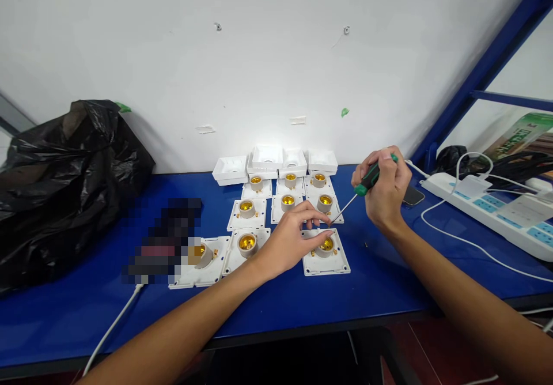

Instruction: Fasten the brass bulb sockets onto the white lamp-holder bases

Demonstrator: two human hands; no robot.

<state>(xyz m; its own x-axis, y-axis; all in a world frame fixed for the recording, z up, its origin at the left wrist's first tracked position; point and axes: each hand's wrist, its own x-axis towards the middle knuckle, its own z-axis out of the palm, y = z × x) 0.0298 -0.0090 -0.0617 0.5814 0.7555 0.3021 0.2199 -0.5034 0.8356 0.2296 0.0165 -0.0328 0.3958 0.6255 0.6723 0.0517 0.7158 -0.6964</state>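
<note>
My right hand is wrapped around the handle of a green and black screwdriver, whose thin shaft slants down to the left. Its tip meets the fingertips of my left hand, which pinch a small brass-coloured piece, partly covered by the fingers. Right under them lies a white square lamp holder base with a round, gold-lined socket. Several more such bases stand in rows, among them one lamp holder base left of my left wrist and another behind it.
White box-like covers are piled by the wall. A black plastic bag and a blurred-out dark object with a white cable are on the left. On the right are a power strip, a phone and white cords.
</note>
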